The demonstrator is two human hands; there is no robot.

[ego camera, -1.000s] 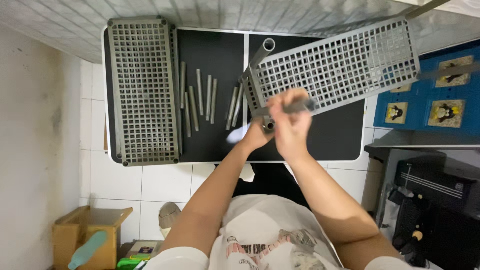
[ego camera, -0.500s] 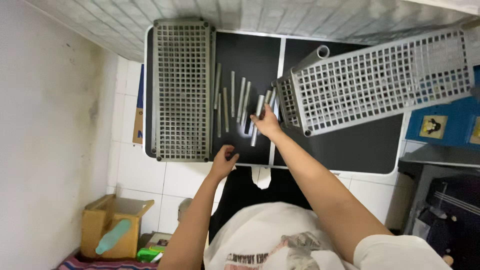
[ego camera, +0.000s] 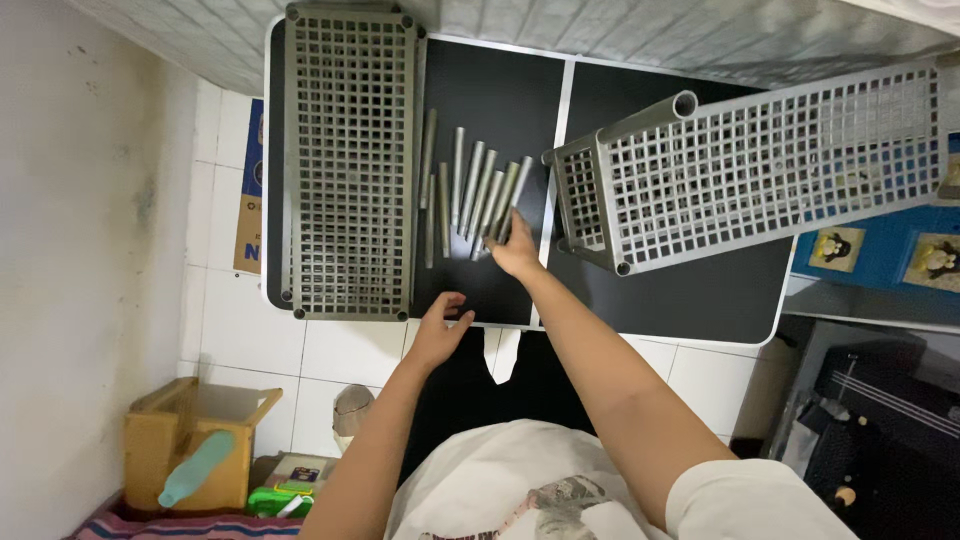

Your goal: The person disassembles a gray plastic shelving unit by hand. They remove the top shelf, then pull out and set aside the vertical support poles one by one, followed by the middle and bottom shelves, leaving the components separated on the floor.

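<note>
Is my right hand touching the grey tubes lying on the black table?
Touching. The head view shows the right hand with its fingers laid over the near ends of the grey tubes, no gap between them. The left hand rests at the table edge.

The person wore a white short-sleeved T-shirt [ego camera: 520, 480] with a printed graphic on the chest. Both forearms were bare, and the hands carried no gloves, rings or watch.

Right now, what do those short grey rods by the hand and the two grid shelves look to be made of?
The rods look like metal tubes: dull silver-grey with a faint sheen. The flat shelf and the tilted shelf look like moulded plastic: matte grey with an even square lattice. The right hand touches the rods.
</note>
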